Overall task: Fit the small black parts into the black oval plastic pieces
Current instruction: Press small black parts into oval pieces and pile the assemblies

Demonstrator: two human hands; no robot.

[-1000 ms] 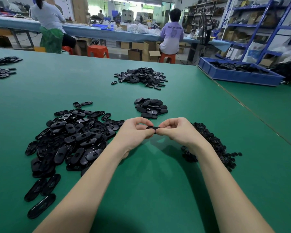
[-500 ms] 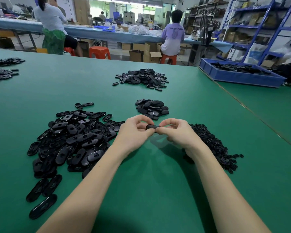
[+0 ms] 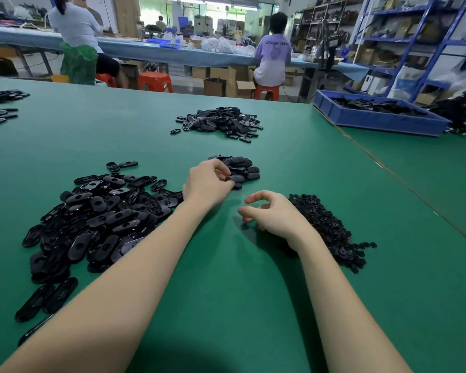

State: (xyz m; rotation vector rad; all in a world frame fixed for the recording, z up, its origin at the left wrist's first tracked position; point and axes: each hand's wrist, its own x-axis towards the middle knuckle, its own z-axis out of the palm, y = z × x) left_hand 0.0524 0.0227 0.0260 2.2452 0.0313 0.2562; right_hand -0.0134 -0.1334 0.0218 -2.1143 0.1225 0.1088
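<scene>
Your left hand (image 3: 207,184) is at the small pile of finished pieces (image 3: 240,168) at 12 o'clock on the bench (image 3: 226,305). Its fingers are curled at the pile's near edge; whether its grip is closed on an oval piece or only touching the pile cannot be told, because the fingertips are hidden behind the knuckles. Your right hand (image 3: 275,214) hovers just above the bench, its grip loosely curled and holding nothing.

The step in hand appears to be depositing an assembled piece. The next move calls for one empty oval piece from the large heap (image 3: 97,216) at 9 o'clock and one small black part from the pile (image 3: 331,230) at 3 o'clock, just beside your right wrist. Seat the part squarely in the oval's opening.

Individual small parts are too fine to distinguish. A farther pile (image 3: 221,122) lies well beyond at 12 o'clock; whether its pieces are fitted is unclear. The blue tray (image 3: 374,122) at 2 o'clock holds dark items that cannot be identified.
</scene>
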